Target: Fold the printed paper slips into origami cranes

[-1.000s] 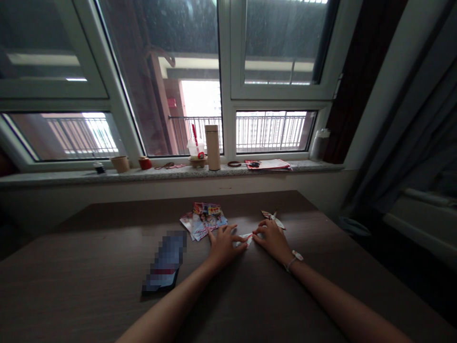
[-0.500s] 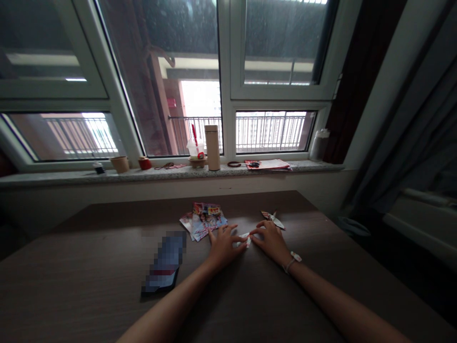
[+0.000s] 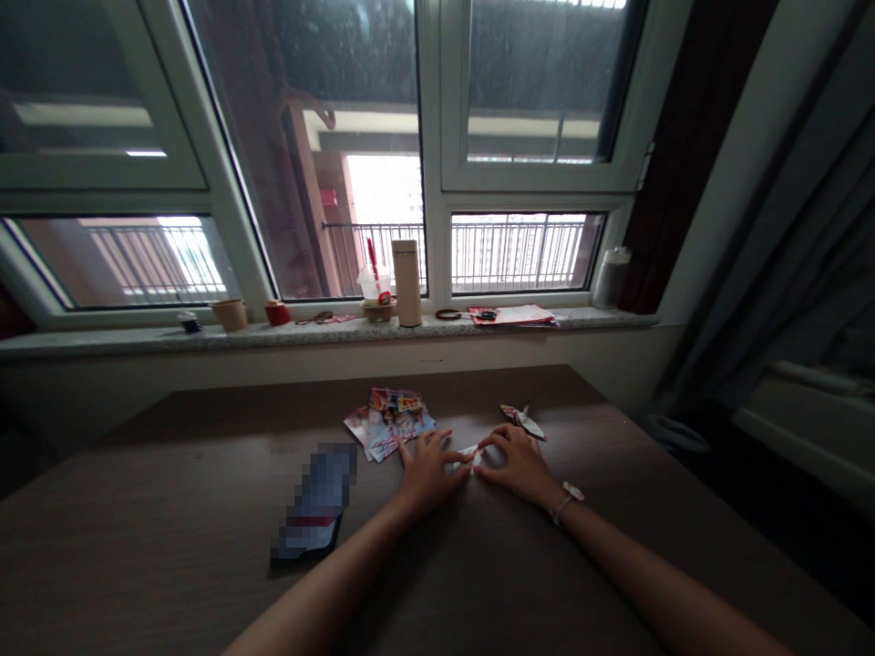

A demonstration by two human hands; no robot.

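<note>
A small folded piece of paper (image 3: 468,456), white with red marks, lies on the dark table between my two hands. My left hand (image 3: 428,466) has its thumb and index finger closed on the paper's left side, with the other fingers raised. At its right side, my right hand (image 3: 514,460) pinches the paper between thumb and index finger. Fingertips cover much of the paper, so its full shape is hidden. Just beyond my right hand rests a folded paper crane (image 3: 523,419). Several printed paper sheets (image 3: 398,423) are piled beyond my left hand.
A phone (image 3: 318,506), partly pixelated, lies left of my left forearm on the table (image 3: 170,483). Along the windowsill (image 3: 328,335) stand a beige thermos (image 3: 407,282), a plastic cup with a red straw (image 3: 375,284), a paper cup (image 3: 231,314), and scissors (image 3: 484,314) on papers.
My right hand has shifted slightly, its wrist moving right and its thumb lower on the paper's right side. The left hand stays nearly in place.
</note>
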